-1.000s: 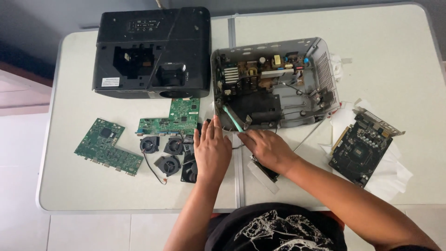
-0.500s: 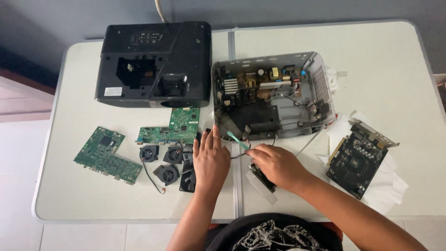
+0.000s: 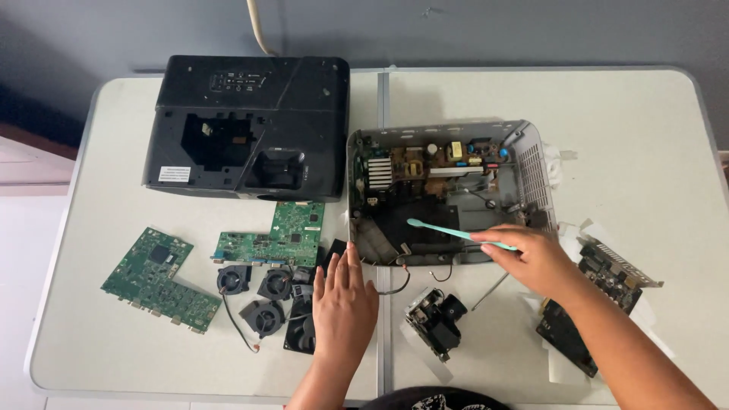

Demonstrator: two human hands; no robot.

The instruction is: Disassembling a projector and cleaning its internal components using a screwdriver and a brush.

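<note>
Toothbrush: a teal toothbrush (image 3: 456, 231) lies almost level, its long axis running left to right; the bristle head points left over the dark middle of the open chassis, and the handle end disappears into the right hand.
Far left: a green L-shaped circuit board (image 3: 159, 279) lies flat on the white table (image 3: 653, 152), well apart from both hands.
Upper left: a black projector cover (image 3: 247, 125) sits upturned at the back of the table.
Left of centre: a second green board (image 3: 277, 235) lies in front of the cover, with small black fans (image 3: 262, 296) clustered just below it.
Left hand: the left hand (image 3: 344, 298) rests flat, fingers straight and together, gripping nothing; it lies beside the fans, fingertips near the chassis's lower left corner.
Centre: a grey open chassis (image 3: 448, 190) shows its power board and heat sink; a black lens block (image 3: 434, 319) lies below it, between the two hands.
Right hand: the right hand (image 3: 531, 258) is closed around the toothbrush handle at the chassis's front right edge; it is the nearer hand to the brush and the only one touching it.
Far right: a dark board (image 3: 600, 292) lies on white paper, partly under the right forearm.
</note>
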